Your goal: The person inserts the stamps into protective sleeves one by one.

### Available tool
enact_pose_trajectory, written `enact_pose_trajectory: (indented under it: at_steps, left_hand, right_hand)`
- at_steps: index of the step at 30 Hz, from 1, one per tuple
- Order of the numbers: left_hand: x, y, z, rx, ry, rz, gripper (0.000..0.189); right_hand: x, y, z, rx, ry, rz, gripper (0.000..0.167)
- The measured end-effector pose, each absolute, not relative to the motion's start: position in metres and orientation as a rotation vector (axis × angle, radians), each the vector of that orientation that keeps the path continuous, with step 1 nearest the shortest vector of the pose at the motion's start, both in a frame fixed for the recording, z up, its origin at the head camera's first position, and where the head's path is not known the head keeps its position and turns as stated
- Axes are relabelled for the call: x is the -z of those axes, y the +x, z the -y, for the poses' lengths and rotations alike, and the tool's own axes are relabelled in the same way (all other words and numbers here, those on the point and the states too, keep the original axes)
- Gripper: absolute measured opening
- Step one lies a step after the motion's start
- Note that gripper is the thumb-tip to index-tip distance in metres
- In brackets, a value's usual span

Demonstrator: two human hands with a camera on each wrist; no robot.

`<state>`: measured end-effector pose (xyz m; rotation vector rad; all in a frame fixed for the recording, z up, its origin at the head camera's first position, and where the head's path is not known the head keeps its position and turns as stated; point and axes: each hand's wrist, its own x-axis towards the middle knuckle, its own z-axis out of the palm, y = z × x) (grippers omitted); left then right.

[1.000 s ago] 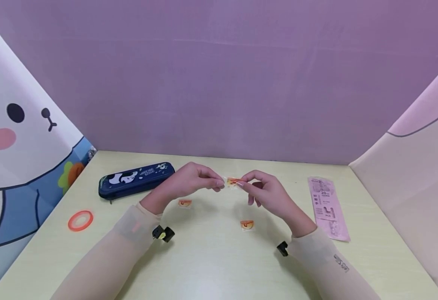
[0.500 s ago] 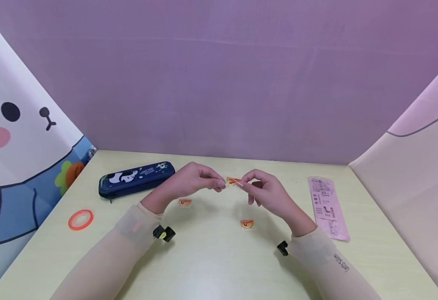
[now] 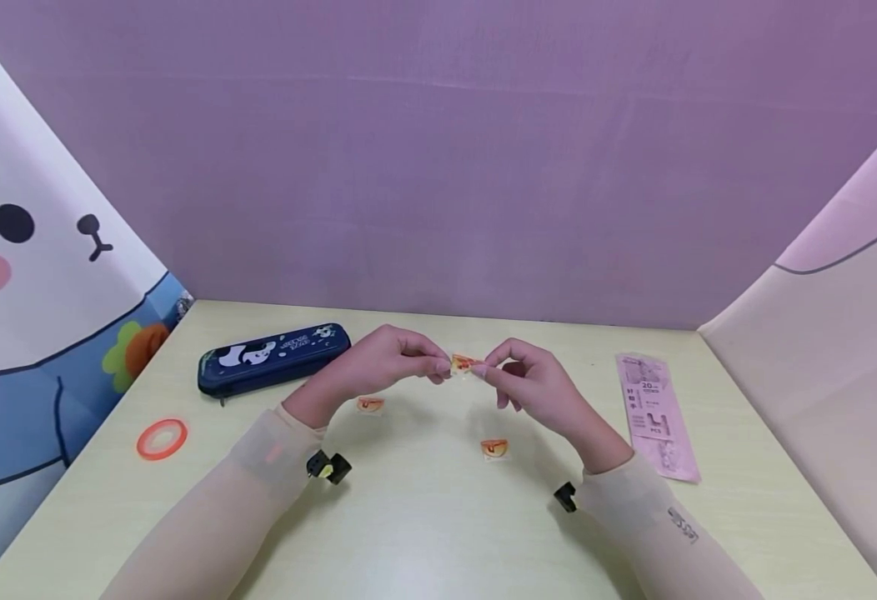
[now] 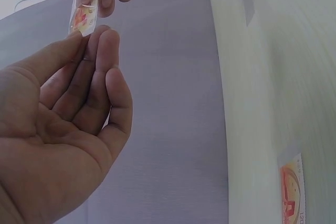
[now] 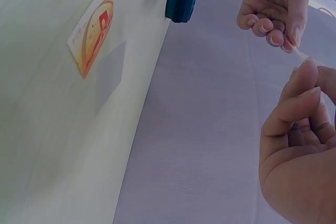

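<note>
A small orange and yellow postage stamp (image 3: 465,364) in a clear sleeve is held up between the two hands in the head view. My left hand (image 3: 386,362) pinches its left end between thumb and fingertips. The opposite end is pinched by my right hand (image 3: 532,383). The left wrist view shows the held stamp (image 4: 83,18) tilted, with fingers at both ends. Below the hands, two fan-patterned stamps lie on the table, a left stamp (image 3: 370,405) and a nearer stamp (image 3: 494,449). In the right wrist view one stamp (image 5: 97,32) has a perforated edge.
A dark blue panda pencil case (image 3: 273,360) sits behind the left forearm. An orange ring, like a tape roll (image 3: 162,439), lies at the left of the table (image 3: 408,533). On the right lies a flat pink packet (image 3: 658,417). A purple backdrop (image 3: 438,167) stands behind.
The held stamp has turned slightly and shifted a little left between the fingertips. Both hands stay nearly in place, and the things on the table have not moved.
</note>
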<state>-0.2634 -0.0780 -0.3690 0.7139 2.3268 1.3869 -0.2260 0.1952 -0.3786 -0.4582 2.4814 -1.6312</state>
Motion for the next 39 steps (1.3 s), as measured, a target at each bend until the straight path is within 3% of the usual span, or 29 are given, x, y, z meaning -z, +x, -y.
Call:
enact_pose_trajectory:
  at_steps: [14, 39]
  left_hand:
    - [0.370, -0.264, 0.078, -1.375, 0.723, -2.325, 0.027]
    - [0.382, -0.279, 0.084, -1.348, 0.597, -2.403, 0.021]
  right_hand:
    - [0.382, -0.228, -0.194, 1.658, -0.431, -2.498, 0.018]
    - [0.388, -0.237, -0.202, 1.617, -0.362, -2.513, 0.016]
